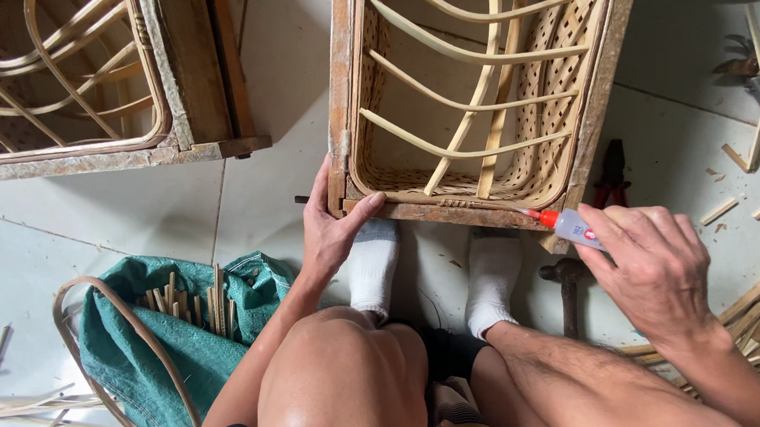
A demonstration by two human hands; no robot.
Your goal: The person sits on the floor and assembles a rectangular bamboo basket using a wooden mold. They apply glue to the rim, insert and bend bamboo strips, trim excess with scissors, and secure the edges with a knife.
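R hand (pixel 656 265): grip closed round a small glue tube (pixel 574 225), red nozzle aimed at approx 10 o'clock, tip touching or just off the lower rail of the wooden frame (pixel 456 210); I can't tell which. L hand (pixel 332 228) at 9 o'clock from that, fingers wrapped on the frame's lower-left corner, thumb on top, holding it steady.

The frame w/ woven rattan basket (pixel 478 82) inside stands on the tiled floor, bottom rail just above my two white socks (pixel 374 258). I judge it light but bulky; wood rails stiff, the curved cane ribs springy, the weave prob. fragile, so hold by the rails, not the cane. Tube is small, soft, prob. slippery; pinch mid-body.

Further out: hammer (pixel 568 285) at 6 o'clock of the tube, red pliers (pixel 611 175) at 1 o'clock, green sack (pixel 162 345) of sticks far left, second frame (pixel 77 92) top left.
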